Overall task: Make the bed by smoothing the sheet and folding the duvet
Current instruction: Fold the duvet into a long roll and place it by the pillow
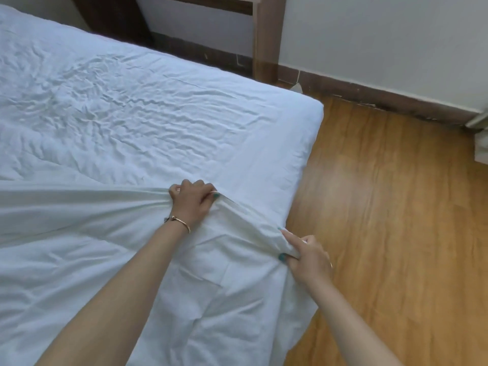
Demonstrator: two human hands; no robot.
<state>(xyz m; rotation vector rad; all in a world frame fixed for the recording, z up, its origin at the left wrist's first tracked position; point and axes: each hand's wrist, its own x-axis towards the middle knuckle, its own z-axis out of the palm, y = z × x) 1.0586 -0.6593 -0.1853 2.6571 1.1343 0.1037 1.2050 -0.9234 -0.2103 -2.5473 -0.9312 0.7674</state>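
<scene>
A white wrinkled sheet (118, 107) covers the mattress, which fills the left and upper part of the view. A white duvet (105, 260) lies over the near half of the bed, its folded edge running across at mid-height. My left hand (191, 202) grips that upper edge of the duvet, fingers curled round the fabric. My right hand (306, 256) pinches the duvet's edge near the bed's right side, with the cloth stretched taut between the two hands.
Wooden floor (396, 233) lies to the right of the bed. A wooden post (266, 38) and dark skirting (369, 93) stand along the white wall behind. A pale object (482, 143) sits at the far right edge.
</scene>
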